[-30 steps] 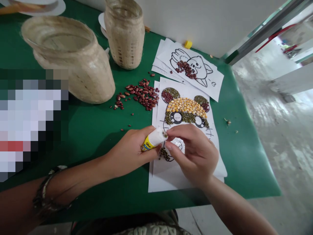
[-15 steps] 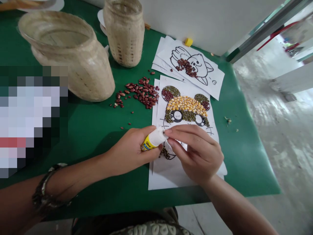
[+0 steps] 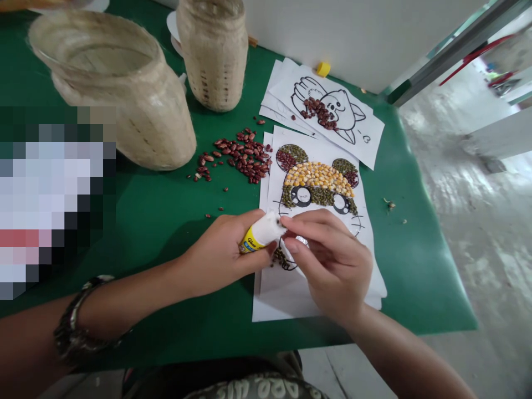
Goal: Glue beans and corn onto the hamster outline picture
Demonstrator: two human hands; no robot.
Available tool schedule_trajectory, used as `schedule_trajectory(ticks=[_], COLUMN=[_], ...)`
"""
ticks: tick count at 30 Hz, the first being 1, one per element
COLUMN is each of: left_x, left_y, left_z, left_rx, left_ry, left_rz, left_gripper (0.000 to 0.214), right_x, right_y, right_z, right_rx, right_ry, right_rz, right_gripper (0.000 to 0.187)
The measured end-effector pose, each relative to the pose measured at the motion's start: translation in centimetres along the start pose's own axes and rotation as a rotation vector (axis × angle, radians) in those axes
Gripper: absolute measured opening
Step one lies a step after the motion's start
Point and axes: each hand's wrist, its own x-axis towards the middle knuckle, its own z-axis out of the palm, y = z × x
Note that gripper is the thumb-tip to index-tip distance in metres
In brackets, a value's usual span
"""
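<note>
My left hand (image 3: 222,244) is wrapped round a white glue bottle (image 3: 262,231) with a yellow label, its top tilted right. The index fingertip of my right hand (image 3: 336,260) touches the bottle's tip by a small dark speck; the thumb is apart below it. Under both hands lies a drawing sheet (image 3: 270,302) with an animal picture. Yellow corn kernels (image 3: 318,176) cover its forehead, green mung beans (image 3: 322,197) the eye band. The ears hold green and dark red seeds. Something shiny shows behind my right fingers, partly hidden.
A pile of red beans (image 3: 247,157) lies left of the sheet on the green table (image 3: 174,202). Two twine-wrapped jars (image 3: 137,122) stand behind. More drawings (image 3: 366,133) with brown beans and a yellow piece (image 3: 323,69) lie farther back. A blurred-out person's part is at left.
My right thumb has moved away from the index finger, widening the gap between them. The left hand keeps the glue bottle in nearly the same place.
</note>
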Motion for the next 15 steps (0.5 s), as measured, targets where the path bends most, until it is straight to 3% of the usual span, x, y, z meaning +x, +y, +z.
schedule_trajectory(ticks=[4, 15], left_x=[0.05, -0.09], left_y=[0.04, -0.19], left_z=[0.01, 0.04], left_rx=[0.012, 0.018], left_ry=[-0.009, 0.027], left_rz=[-0.001, 0.038], left_gripper=[0.004, 0.006], right_x=[-0.13, -0.33], right_y=[-0.07, 0.07], right_z=[0.26, 0.48], right_rx=[0.082, 0.106], right_ry=[0.022, 0.026], right_rz=[0.072, 0.064], right_gripper=[0.025, 0.029])
